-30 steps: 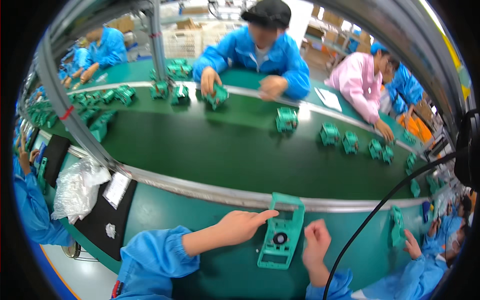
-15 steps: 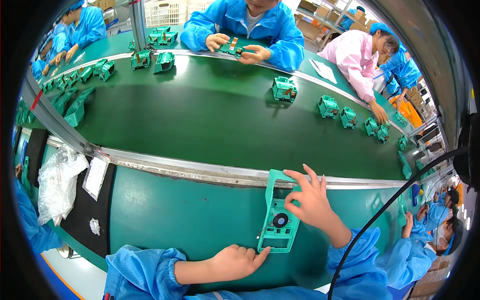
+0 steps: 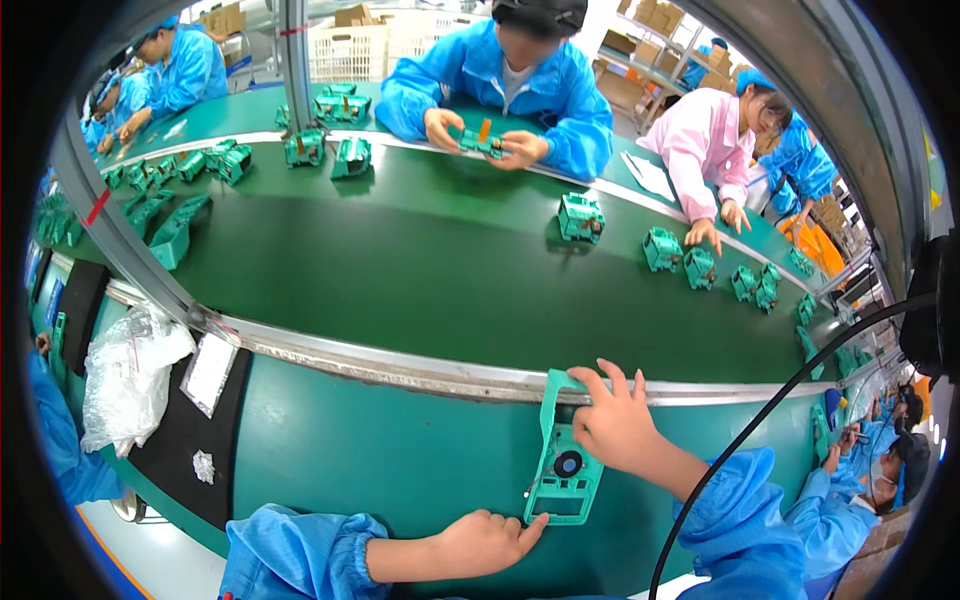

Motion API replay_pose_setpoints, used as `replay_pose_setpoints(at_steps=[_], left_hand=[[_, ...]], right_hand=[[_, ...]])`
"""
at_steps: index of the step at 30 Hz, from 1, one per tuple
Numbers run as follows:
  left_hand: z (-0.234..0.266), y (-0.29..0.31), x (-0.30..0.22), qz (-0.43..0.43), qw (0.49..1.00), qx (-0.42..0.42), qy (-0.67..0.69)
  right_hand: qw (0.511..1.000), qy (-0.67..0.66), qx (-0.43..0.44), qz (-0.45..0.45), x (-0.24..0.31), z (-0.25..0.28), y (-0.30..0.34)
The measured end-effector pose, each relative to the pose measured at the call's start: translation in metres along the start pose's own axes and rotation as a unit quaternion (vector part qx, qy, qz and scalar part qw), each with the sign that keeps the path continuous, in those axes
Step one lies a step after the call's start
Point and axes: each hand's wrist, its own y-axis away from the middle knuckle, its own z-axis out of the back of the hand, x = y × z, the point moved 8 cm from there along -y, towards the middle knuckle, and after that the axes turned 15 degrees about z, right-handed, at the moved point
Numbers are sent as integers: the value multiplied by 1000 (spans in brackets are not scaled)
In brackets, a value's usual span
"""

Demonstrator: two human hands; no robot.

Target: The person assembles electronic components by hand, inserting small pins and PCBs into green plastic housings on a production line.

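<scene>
A green plastic housing [image 3: 578,507] with a round black speaker [image 3: 568,464] and a thin wire lies on the green work surface, its far end up against the metal rail. My right hand [image 3: 618,425] grips its upper right side between thumb and index finger, the other fingers raised and spread. At the lower edge of the housing, the tip of my left index finger presses the near frame. The remaining fingers of my left hand [image 3: 488,545] are curled in; its thumb is hard to make out.
Beyond the metal rail [image 3: 400,373] runs a dark green belt [image 3: 400,270] carrying several green assemblies [image 3: 581,218]. Clear plastic bags [image 3: 135,380] sit on a black mat [image 3: 190,450] at left. A black cable [image 3: 760,415] crosses at right. Across the belt, co-workers handle parts.
The whole view has shifted, so the scene sits lower and slightly right. My hands keep their places on the housing. Across the belt, the person in pink has drawn a hand back toward the near assemblies.
</scene>
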Motion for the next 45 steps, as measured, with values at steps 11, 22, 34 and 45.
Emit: replay_pose_setpoints(at_steps=[11,22,34,45], left_hand=[[-2,-1,-1,-12,1000,25,2],[-2,-2,1,-8,999,36,19],[-1,-2,1,-1,998,57,37],[-7,-6,6,-8,996,78,38]], right_hand=[[1000,11,13,2,-4,-6,-1],[999,21,33,-9,-2,-9,-4],[999,-38,28,12,-8,-3,2],[1000,8,7,26,-13,-5,2]])
